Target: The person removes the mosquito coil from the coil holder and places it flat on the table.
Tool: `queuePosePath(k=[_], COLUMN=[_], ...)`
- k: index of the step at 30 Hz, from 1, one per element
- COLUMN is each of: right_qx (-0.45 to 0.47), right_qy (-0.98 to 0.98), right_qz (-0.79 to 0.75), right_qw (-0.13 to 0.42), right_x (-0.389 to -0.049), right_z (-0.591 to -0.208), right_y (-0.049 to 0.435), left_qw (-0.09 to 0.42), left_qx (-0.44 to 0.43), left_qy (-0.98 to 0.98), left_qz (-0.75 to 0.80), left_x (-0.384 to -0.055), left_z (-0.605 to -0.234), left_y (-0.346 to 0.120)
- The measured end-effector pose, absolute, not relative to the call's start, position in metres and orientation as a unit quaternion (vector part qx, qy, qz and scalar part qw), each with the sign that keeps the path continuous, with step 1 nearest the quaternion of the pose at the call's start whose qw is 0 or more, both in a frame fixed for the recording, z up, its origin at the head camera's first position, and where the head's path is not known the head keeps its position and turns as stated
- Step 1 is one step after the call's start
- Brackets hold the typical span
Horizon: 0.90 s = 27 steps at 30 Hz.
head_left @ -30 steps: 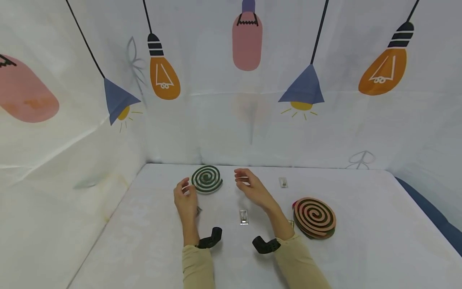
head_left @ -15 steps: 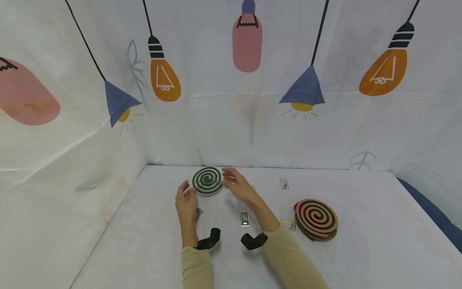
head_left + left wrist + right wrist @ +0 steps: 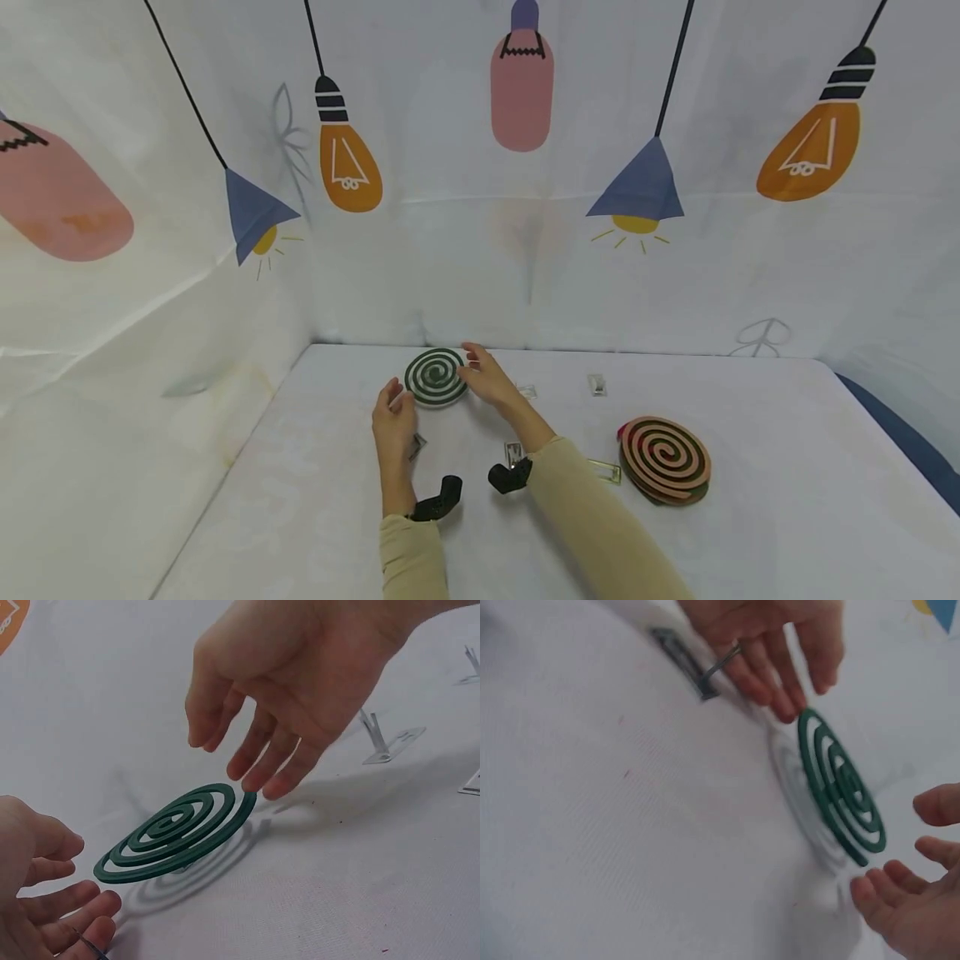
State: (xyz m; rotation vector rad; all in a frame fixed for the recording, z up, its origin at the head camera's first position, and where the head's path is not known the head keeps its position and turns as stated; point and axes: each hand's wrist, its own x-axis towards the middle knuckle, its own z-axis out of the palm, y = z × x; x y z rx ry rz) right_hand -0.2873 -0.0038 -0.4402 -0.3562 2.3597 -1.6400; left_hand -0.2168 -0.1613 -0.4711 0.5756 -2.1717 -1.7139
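Observation:
A green mosquito coil lies flat near the back edge of the table, raised a little above its shadow. In the left wrist view, a small pale piece shows beneath the coil; what bears the coil is mostly hidden. My left hand is at its left side, fingers loosely bent and apart from it. My right hand is at its right side with fingers spread, and the fingertips come very close to the rim. Whether they touch it, I cannot tell. Neither hand grips anything.
Several thin metal coil stands lie about: one stand beside my left wrist, another near the right wrist camera, another farther back. A gold-toned rectangular frame lies left of a stack of brown and green coils. A printed curtain stands behind.
My right hand has moved left, from well clear of the coil to its right rim. The left hand stays by the coil's left side; the head view has shifted slightly.

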Motion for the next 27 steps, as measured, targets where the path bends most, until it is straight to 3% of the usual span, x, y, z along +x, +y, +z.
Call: queuePosePath(k=[27], right_qx=[-0.141], right_qy=[0.815], right_qz=[-0.552], right_qw=[0.102], right_x=[-0.295], right_z=[-0.456], right_y=[-0.006], left_qw=[0.154], left_qx=[0.197], left_qy=[-0.776], left_qz=[-0.579], left_x=[-0.216], left_z=[-0.466], left_y=[-0.161])
